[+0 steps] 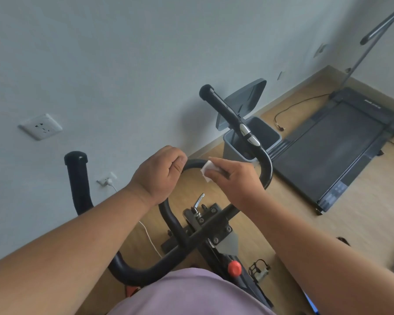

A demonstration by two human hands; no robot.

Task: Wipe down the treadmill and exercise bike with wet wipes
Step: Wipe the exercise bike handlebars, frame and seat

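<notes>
I look down on the black handlebars of the exercise bike (234,119). My left hand (162,176) grips the curved inner loop of the bar, fingers wrapped over its top. My right hand (237,180) pinches a small white wet wipe (208,170) and holds it against the same loop, just right of my left hand. The red resistance knob (234,268) shows below the bar clamp. The dark treadmill (341,153) lies flat on the wooden floor at the right.
A grey bin (271,135) with its lid raised stands by the wall beyond the handlebars. A black cable (289,110) trails on the floor near the treadmill. A white cord (149,237) runs down from a wall socket. The bike pedal (258,271) sits low right.
</notes>
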